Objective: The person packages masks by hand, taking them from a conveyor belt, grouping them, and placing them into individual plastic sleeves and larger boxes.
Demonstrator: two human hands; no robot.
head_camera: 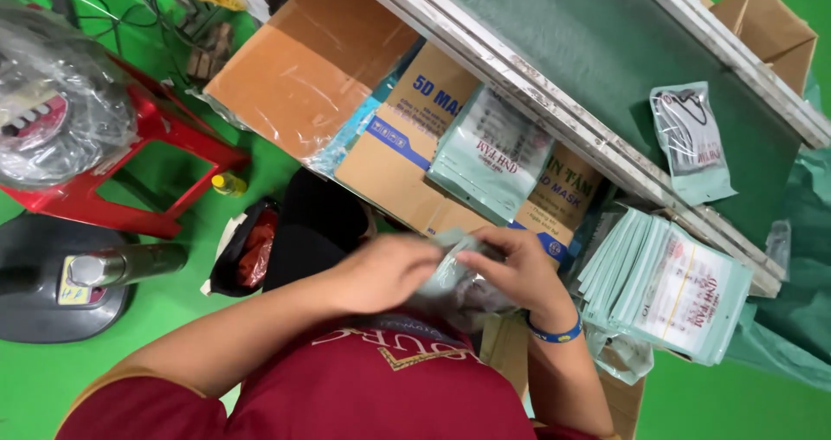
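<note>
Both hands meet close in front of my chest around a clear plastic pouch (454,286) with pale green and grey contents. My left hand (385,271) grips its left side. My right hand (518,267), with a blue band on the wrist, curls over its top and right side. The motion is blurred. A stack of pale green pouches (666,286) leans just right of my right hand. Another short stack (485,154) rests on a printed cardboard box (394,159). One single pouch (690,141) lies on the dark green conveyor belt (606,51).
An open brown carton (303,68) stands at the upper middle, another carton (770,33) at the top right. A red plastic stool (130,159) carrying a bagged object sits at the left on the green floor, with a black machine base (52,284) below it.
</note>
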